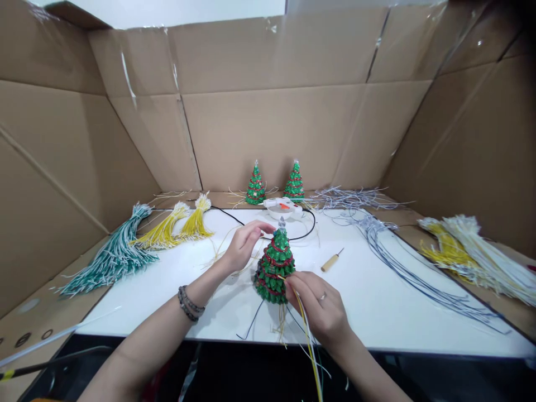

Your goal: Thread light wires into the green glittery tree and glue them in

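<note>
A small green Christmas tree figurine (274, 262) with red garlands and a clear star on top stands upright near the front of the white table. My right hand (316, 304) pinches thin yellow and white wires (309, 335) against the tree's lower right side; their loose lengths trail over the table's front edge. My left hand (245, 245) is open beside the upper left of the tree, fingers stretched toward it. Whether those fingertips touch the tree, I cannot tell. Several thin wire ends stick out below the tree.
Behind the tree lies a white glue gun (282, 207) with a black cord. An awl (331, 261) rests to the right. Two more tree figurines (255, 184) stand at the back. Wire bundles lie left, green (113, 257) and yellow (195, 220), and right, grey (402, 268) and white (486, 251). Cardboard walls (272, 123) surround the table.
</note>
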Action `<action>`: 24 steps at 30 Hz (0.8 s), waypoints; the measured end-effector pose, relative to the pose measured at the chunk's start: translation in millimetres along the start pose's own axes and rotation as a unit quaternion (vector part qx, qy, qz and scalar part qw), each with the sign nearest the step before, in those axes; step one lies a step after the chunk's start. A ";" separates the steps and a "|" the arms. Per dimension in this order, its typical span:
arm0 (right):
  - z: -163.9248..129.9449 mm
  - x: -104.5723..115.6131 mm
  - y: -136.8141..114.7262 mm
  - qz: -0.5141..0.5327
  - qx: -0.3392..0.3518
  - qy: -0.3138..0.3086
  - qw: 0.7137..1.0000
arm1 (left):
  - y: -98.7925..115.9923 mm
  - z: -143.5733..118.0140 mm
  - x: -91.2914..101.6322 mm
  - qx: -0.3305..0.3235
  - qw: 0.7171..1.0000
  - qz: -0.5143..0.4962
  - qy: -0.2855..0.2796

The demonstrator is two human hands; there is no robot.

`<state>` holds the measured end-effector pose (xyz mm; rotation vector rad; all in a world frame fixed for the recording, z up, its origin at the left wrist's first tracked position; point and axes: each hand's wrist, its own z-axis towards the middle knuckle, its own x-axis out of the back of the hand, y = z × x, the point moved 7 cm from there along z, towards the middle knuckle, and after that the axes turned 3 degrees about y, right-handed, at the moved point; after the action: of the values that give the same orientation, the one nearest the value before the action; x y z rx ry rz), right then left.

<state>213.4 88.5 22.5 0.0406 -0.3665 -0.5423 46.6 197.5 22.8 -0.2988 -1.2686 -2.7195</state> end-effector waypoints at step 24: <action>14.0 -14.9 -1.7 -0.121 0.032 -0.119 0.985 | 24.9 -1.0 3.7 -0.072 0.992 0.107 -0.007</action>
<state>195.7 95.4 30.5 0.0826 -0.6181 -0.7792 47.8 180.7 41.6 -0.4422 -0.9816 -2.6321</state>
